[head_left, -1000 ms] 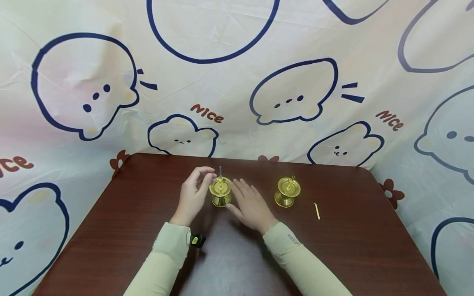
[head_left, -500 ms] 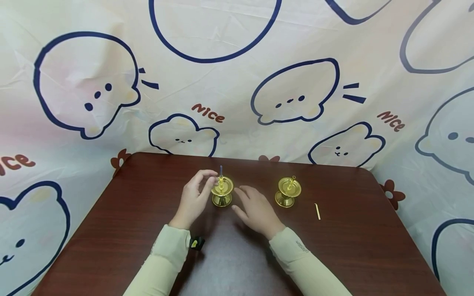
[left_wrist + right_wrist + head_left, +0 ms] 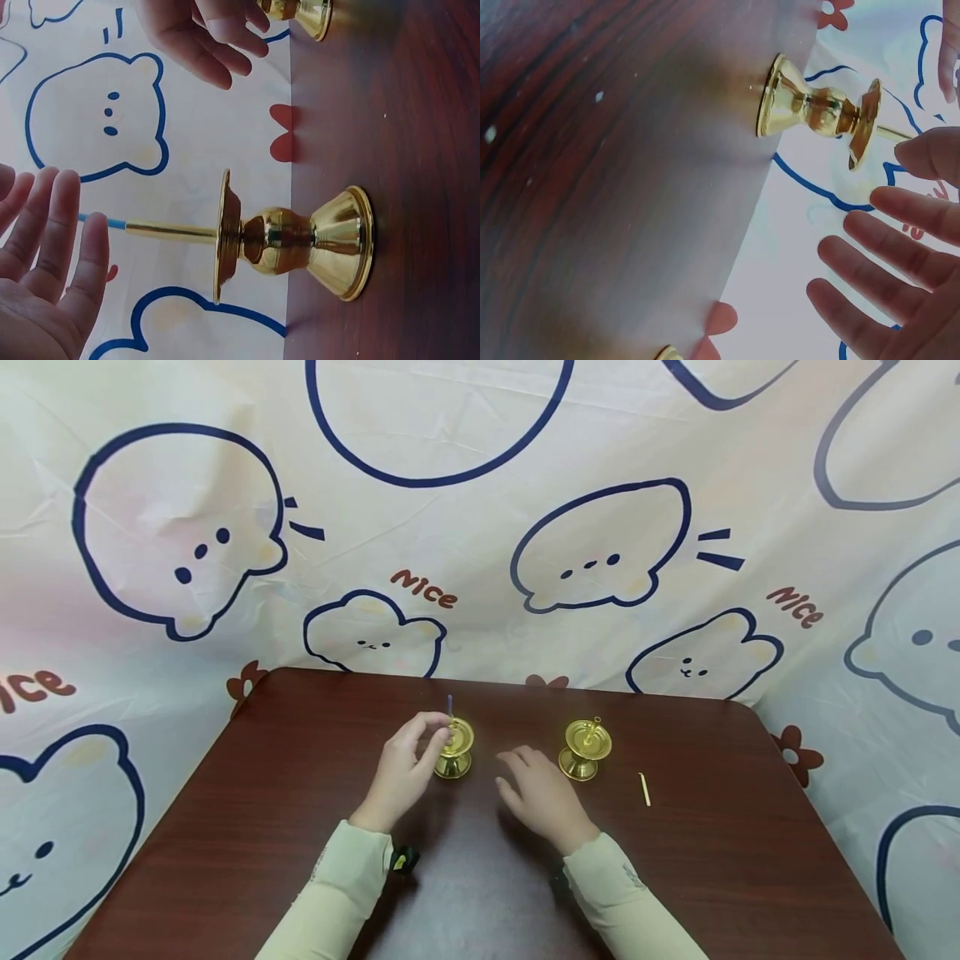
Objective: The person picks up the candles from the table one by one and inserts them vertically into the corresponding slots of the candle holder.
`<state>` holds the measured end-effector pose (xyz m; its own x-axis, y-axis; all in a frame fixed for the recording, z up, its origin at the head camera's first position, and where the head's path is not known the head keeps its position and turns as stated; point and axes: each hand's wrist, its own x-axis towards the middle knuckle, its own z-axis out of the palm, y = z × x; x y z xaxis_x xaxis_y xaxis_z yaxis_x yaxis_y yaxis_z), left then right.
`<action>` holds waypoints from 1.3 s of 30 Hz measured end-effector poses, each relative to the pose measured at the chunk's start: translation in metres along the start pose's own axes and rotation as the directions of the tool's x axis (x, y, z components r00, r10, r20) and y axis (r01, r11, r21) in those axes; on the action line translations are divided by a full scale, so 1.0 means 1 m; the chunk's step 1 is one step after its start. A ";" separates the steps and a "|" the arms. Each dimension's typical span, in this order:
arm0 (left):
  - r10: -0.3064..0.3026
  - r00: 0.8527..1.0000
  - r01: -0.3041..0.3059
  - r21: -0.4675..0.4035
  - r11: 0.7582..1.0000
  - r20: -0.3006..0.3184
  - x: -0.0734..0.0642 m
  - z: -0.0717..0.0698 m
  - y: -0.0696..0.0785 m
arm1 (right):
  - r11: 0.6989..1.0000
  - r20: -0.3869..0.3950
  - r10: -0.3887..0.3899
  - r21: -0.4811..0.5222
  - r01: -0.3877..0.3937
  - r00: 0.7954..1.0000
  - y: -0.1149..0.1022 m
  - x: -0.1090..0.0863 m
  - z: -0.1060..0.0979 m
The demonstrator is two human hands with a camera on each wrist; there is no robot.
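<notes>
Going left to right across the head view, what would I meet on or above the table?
Left hand, first gold stand with a blue stick at its top, right hand, second gold stand, small yellow stick.

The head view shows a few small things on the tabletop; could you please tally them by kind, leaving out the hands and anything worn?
Shiny gold-coloured metal candle holders with round pans: 2
Thin blue stick upright in a holder: 1
Thin pale-yellow stick: 1
Total: 4

Candlesticks [image 3: 279, 240] gold — stick [image 3: 117, 223] blue — tabletop [image 3: 712, 827] reddish-brown, dark-streaked.
</notes>
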<state>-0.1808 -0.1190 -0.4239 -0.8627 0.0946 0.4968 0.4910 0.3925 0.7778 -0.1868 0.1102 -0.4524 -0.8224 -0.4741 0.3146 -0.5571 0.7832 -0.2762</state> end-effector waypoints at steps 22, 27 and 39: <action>-0.035 0.981 0.019 0.084 0.996 0.193 -0.001 0.022 0.008 | 0.984 0.019 0.178 -0.001 -0.178 0.984 0.025 -0.029 -0.019; -0.025 0.969 -0.004 0.117 0.993 0.244 0.000 0.030 0.011 | 0.974 0.022 0.227 0.010 -0.228 0.974 0.029 -0.035 -0.027; 0.105 0.935 -0.221 0.323 0.920 0.339 0.006 0.045 0.022 | 0.967 -0.021 0.257 0.003 -0.257 0.966 0.046 -0.046 -0.037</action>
<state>-0.1804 -0.0682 -0.4213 -0.7960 0.4395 0.4161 0.6029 0.6358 0.4819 -0.1703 0.1826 -0.4460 -0.9352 -0.2489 0.2519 -0.3279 0.8773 -0.3504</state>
